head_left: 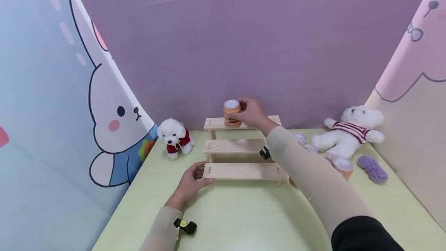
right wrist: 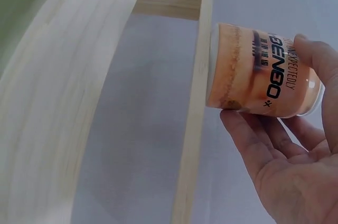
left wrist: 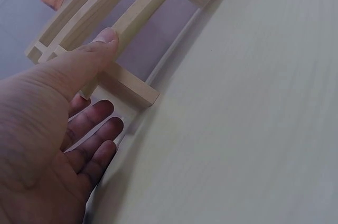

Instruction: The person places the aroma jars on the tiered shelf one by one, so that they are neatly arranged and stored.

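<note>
A three-tier wooden step rack stands on the table. At the left end of its lowest step, my left hand grips the board; in the left wrist view the thumb lies on the front edge, with the index finger partly hidden behind the board. My right hand holds an orange can with a pale lid, upright at the top step, left of its middle. The right wrist view shows thumb and fingers on opposite sides of the can, its base at the board.
More orange cans stand to the right, partly behind my right forearm. A white plush dog sits left of the rack. A white teddy bear and a purple yarn bundle lie at the right. A purple cloth hangs behind.
</note>
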Demonstrator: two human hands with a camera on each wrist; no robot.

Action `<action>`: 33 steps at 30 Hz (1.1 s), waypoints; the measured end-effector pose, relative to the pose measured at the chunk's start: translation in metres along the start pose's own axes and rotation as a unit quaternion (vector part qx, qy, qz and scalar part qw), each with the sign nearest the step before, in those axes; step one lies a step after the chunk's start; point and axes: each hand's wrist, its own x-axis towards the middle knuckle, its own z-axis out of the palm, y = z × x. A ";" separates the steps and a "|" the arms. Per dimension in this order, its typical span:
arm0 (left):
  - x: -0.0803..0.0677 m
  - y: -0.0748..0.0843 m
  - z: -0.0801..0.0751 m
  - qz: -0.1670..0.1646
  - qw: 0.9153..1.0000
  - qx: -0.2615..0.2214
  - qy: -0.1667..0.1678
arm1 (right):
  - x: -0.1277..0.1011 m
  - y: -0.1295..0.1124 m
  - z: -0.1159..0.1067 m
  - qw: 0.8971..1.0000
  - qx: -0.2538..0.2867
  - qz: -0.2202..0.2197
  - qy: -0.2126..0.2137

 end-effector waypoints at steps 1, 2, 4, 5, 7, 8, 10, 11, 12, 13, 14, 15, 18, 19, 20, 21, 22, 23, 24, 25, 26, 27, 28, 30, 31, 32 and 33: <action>0.000 0.000 0.000 0.000 1.000 0.002 0.000 | 0.001 0.000 0.001 1.000 0.004 0.003 0.003; 0.000 0.001 0.001 -0.001 1.000 0.003 0.001 | 0.002 0.001 0.003 1.000 0.007 0.005 0.005; 0.000 0.001 0.001 0.000 1.000 0.005 0.002 | 0.003 0.000 0.005 1.000 0.010 0.007 0.009; 0.001 0.001 0.001 0.001 1.000 0.005 0.003 | 0.003 -0.001 0.006 1.000 0.010 0.008 0.011; 0.001 0.001 0.001 0.000 1.000 0.003 0.004 | 0.004 -0.002 0.008 1.000 0.009 0.008 0.018; 0.002 0.001 0.001 0.000 1.000 0.002 0.004 | 0.004 -0.002 0.009 1.000 0.007 0.007 0.021; 0.002 0.000 0.001 -0.002 1.000 -0.001 0.005 | 0.005 -0.003 0.011 1.000 0.004 0.005 0.026; 0.001 -0.001 0.001 -0.003 1.000 -0.002 0.005 | 0.005 -0.002 0.013 1.000 0.002 0.004 0.030; 0.001 -0.001 0.001 -0.006 1.000 -0.002 0.005 | 0.005 -0.002 0.014 0.999 -0.001 0.002 0.034; 0.001 -0.002 0.001 -0.006 1.000 -0.002 0.006 | 0.006 -0.001 0.016 0.999 -0.004 0.001 0.037; 0.001 -0.002 0.001 -0.007 1.000 -0.002 0.006 | 0.006 -0.001 0.017 0.999 -0.006 -0.001 0.040; 0.001 -0.003 0.001 -0.007 1.000 -0.003 0.007 | 0.006 -0.001 0.018 0.999 -0.006 -0.003 0.043; 0.002 -0.003 0.001 -0.003 1.000 -0.006 0.005 | 0.007 0.000 0.020 0.999 -0.010 -0.007 0.052; 0.002 -0.003 0.001 -0.002 1.000 -0.007 0.004 | 0.007 0.000 0.021 0.998 -0.010 -0.007 0.055; 0.001 -0.002 0.001 -0.002 1.000 -0.008 0.004 | 0.007 0.000 0.021 0.998 -0.010 -0.007 0.056; 0.001 -0.002 0.001 -0.001 1.000 -0.008 0.004 | 0.007 0.000 0.022 0.998 -0.011 -0.007 0.058; 0.001 -0.001 0.001 -0.001 1.000 -0.007 0.004 | 0.007 0.000 0.022 0.998 -0.012 -0.006 0.059; 0.001 0.000 0.001 -0.002 1.000 -0.006 0.004 | 0.007 0.000 0.022 0.998 -0.012 -0.007 0.059; 0.001 0.001 0.000 -0.002 1.000 -0.006 0.004 | 0.007 -0.001 0.022 0.998 -0.013 -0.007 0.060; 0.001 0.002 0.000 -0.003 1.000 -0.004 0.004 | 0.007 -0.001 0.022 0.998 -0.012 -0.007 0.060; 0.001 0.002 0.000 -0.003 1.000 -0.003 0.004 | 0.007 -0.001 0.022 0.998 -0.011 -0.007 0.060; 0.001 0.002 0.000 0.000 1.000 0.000 0.003 | 0.007 -0.002 0.022 0.998 -0.013 -0.007 0.061; 0.001 0.002 0.000 0.001 1.000 0.002 0.002 | 0.007 -0.002 0.022 0.998 -0.013 -0.007 0.061; 0.001 0.002 0.001 0.003 1.000 0.004 0.001 | 0.007 -0.002 0.023 0.998 -0.017 -0.006 0.062; 0.000 0.002 0.001 0.004 1.000 0.005 0.001 | 0.006 -0.002 0.023 0.998 -0.019 -0.005 0.063; 0.000 0.001 0.001 0.005 1.000 0.004 0.002 | 0.006 -0.002 0.024 0.998 -0.021 -0.005 0.064; -0.001 0.001 0.002 0.007 1.000 0.004 0.001 | 0.005 -0.002 0.024 0.998 -0.022 -0.003 0.064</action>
